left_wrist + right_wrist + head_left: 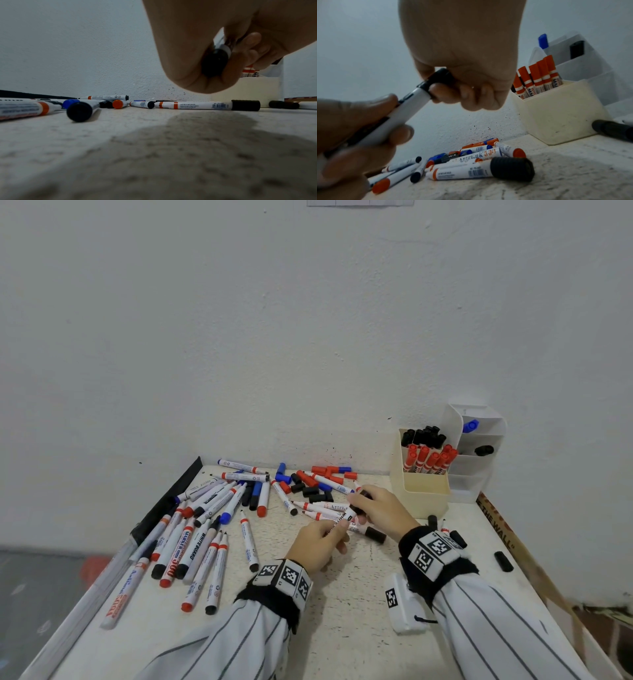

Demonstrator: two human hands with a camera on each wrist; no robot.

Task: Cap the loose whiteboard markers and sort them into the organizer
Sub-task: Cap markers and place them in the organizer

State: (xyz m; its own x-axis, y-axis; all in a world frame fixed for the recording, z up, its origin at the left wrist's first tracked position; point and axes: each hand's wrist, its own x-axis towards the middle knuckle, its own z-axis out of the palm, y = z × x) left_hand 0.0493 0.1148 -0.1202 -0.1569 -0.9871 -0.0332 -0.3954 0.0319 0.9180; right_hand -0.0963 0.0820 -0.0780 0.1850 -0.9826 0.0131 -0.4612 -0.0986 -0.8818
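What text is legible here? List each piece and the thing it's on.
"WHITEBOARD": lying black marker.
"MARKER 500": red marker beside it.
"THE WALL": brown board at the far right.
"CAP WITH AIR HOLES": black-capped marker.
Barcodes and fine print: too small.

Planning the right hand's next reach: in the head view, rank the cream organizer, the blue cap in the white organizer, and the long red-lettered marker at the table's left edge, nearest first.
1. Cream organizer, just right of the right hand.
2. Blue cap, farther back, in the white organizer by the wall.
3. Red-lettered marker, far left, near edge.
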